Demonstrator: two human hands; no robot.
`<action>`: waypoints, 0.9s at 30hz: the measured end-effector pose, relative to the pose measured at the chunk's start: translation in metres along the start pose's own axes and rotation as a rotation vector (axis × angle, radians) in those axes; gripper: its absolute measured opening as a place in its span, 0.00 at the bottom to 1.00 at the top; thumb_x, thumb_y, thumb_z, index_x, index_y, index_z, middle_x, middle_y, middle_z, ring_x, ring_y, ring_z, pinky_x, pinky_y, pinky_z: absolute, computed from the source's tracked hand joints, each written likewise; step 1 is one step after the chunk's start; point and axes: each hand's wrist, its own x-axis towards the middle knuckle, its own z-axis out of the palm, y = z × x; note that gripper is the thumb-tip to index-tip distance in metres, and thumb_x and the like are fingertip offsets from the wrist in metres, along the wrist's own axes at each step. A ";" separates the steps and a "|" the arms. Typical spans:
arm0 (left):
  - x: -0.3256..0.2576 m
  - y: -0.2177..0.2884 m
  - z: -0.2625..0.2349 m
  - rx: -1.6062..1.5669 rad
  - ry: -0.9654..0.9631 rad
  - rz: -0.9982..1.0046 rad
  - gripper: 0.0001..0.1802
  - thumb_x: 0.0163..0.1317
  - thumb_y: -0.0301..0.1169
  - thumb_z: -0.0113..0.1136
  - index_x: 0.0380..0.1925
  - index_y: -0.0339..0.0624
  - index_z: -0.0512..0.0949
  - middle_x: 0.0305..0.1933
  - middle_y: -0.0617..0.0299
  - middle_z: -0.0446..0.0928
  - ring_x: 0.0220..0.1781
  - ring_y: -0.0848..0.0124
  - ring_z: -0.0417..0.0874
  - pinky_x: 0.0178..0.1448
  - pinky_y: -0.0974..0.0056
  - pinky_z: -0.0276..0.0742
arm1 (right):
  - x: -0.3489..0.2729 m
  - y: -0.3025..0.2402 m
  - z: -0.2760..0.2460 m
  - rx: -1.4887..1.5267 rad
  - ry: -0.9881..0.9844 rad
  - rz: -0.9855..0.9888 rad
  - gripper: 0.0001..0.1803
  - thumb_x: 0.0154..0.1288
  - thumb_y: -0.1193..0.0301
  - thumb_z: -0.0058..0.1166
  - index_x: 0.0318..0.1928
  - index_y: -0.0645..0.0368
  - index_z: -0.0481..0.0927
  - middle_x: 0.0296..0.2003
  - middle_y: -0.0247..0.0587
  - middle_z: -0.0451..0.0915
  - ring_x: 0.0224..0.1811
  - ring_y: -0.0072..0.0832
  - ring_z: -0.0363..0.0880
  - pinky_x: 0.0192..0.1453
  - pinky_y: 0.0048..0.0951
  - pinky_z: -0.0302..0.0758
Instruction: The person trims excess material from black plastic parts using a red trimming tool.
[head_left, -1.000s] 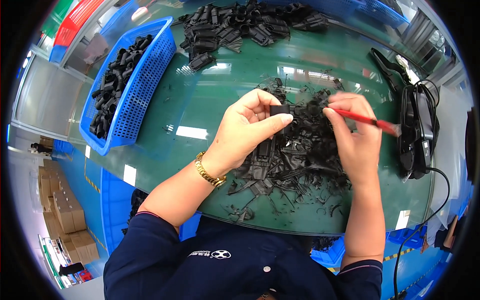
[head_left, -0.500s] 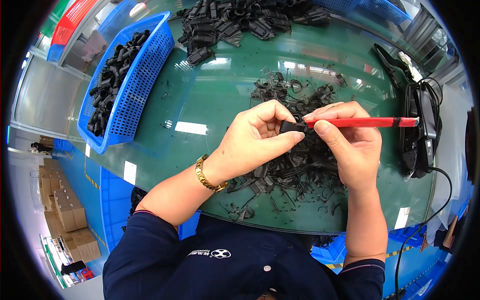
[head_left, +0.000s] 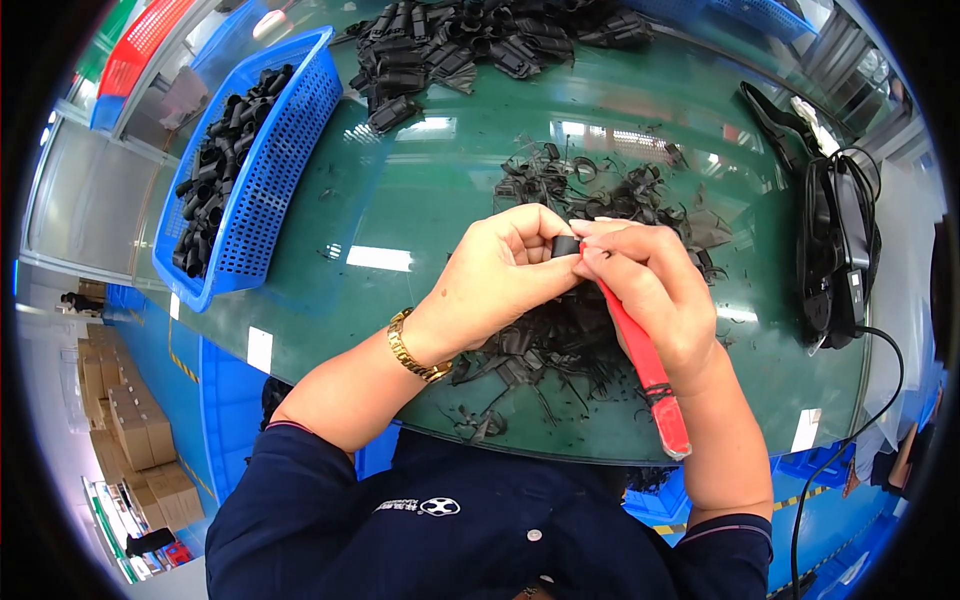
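Both hands meet just above the near heap of black trimmings on the green table [head_left: 420,200]. Her left hand [head_left: 505,270] is curled tight, thumb and fingers pinching a small black rubber part [head_left: 566,245] at the fingertips, so that hand is closed on the part with no slack showing. Right against it, the right hand [head_left: 650,290] is wrapped round a red-handled trimming tool [head_left: 640,355], its handle running back along the wrist toward the person's body; the working tip sits at the part, though the fingers hide the exact contact. Judging from how things lie, the work looks well underway but far from over: beneath and beyond the hands the pile of black scraps [head_left: 560,340] is sizeable, thin curls and strips spread over the table, which suggests many parts are already trimmed. Left of the hands, the blue basket [head_left: 265,170] holds a fair row of black pieces, while at the far edge of the table, beyond the hands, a heap of black parts [head_left: 470,45] lies loose; I cannot tell which lot is finished and which is waiting. To the right of the hands a black device with its cable [head_left: 835,250] rests untouched.
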 end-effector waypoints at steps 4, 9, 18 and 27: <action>-0.002 0.002 0.001 0.159 -0.048 0.059 0.07 0.59 0.23 0.64 0.34 0.38 0.75 0.34 0.71 0.75 0.34 0.87 0.73 0.37 0.78 0.70 | 0.009 0.003 -0.006 -0.121 0.189 0.099 0.10 0.51 0.85 0.60 0.36 0.67 0.78 0.32 0.45 0.79 0.35 0.37 0.79 0.42 0.33 0.80; 0.001 0.008 -0.001 0.162 -0.036 0.081 0.07 0.59 0.22 0.63 0.36 0.39 0.75 0.36 0.69 0.75 0.37 0.82 0.74 0.42 0.75 0.71 | 0.006 0.007 -0.010 -0.003 0.303 0.306 0.09 0.54 0.84 0.61 0.36 0.64 0.79 0.32 0.42 0.81 0.33 0.32 0.77 0.35 0.28 0.74; 0.001 0.006 -0.001 -0.122 -0.188 0.086 0.10 0.62 0.20 0.57 0.43 0.37 0.74 0.46 0.51 0.78 0.46 0.66 0.81 0.53 0.63 0.77 | 0.001 0.017 -0.027 -0.071 0.098 0.515 0.04 0.57 0.83 0.59 0.34 0.66 0.79 0.31 0.41 0.80 0.36 0.27 0.80 0.42 0.22 0.73; 0.001 0.010 0.000 0.067 -0.053 -0.009 0.10 0.60 0.23 0.63 0.41 0.36 0.75 0.36 0.64 0.77 0.36 0.80 0.78 0.38 0.73 0.78 | 0.010 -0.005 -0.027 0.687 0.243 0.672 0.04 0.61 0.83 0.57 0.37 0.68 0.79 0.38 0.42 0.81 0.41 0.23 0.79 0.47 0.22 0.75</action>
